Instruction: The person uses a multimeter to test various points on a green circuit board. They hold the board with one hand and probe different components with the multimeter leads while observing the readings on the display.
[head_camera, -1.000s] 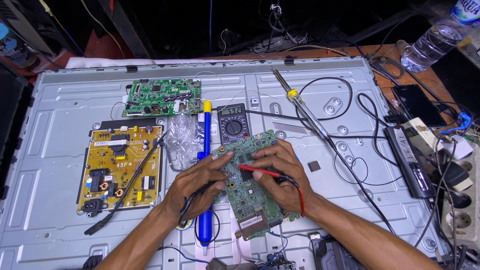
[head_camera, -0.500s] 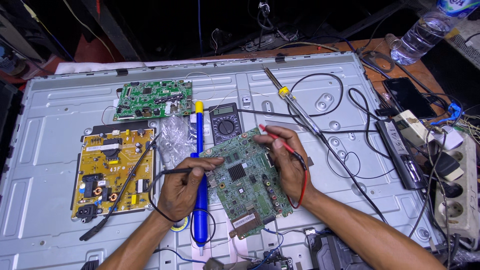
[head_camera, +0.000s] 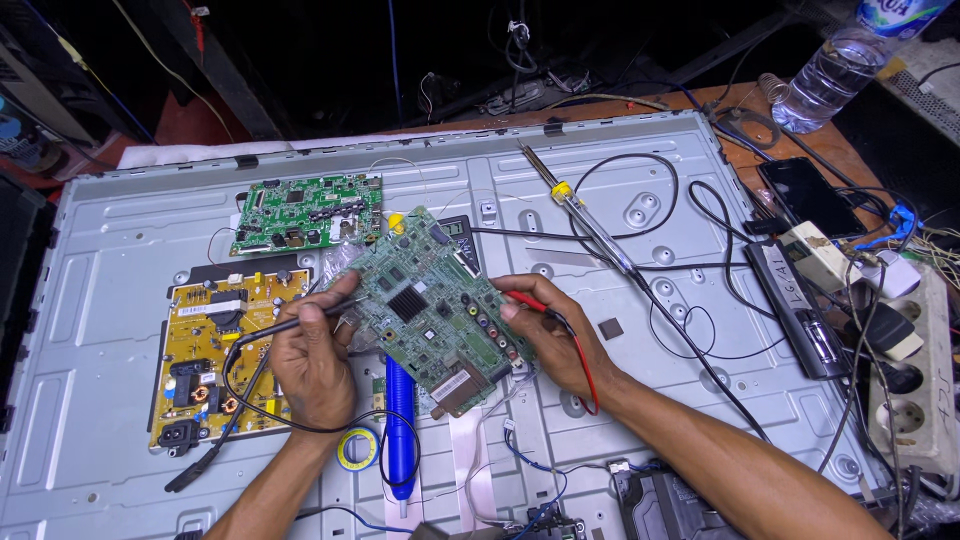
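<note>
Left hand (head_camera: 312, 365): closed on black probe (head_camera: 300, 322), tip at left edge of green board (head_camera: 435, 315).
Right hand (head_camera: 555, 335): closed on red probe (head_camera: 525, 302), tip at the board's right edge.
Board: tilted, raised over grey panel (head_camera: 120, 260), hiding most of meter (head_camera: 460, 228).
Nearby: yellow board (head_camera: 215, 355), 2nd green board (head_camera: 305, 212), blue pump (head_camera: 400, 420), soldering iron (head_camera: 575, 205), tape roll (head_camera: 357, 448).
Progress: both probes placed, probing apparently mid-way; iron lies unused.

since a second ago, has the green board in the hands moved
Yes. The green board has shifted up the metal panel, now covering most of the multimeter.
</note>
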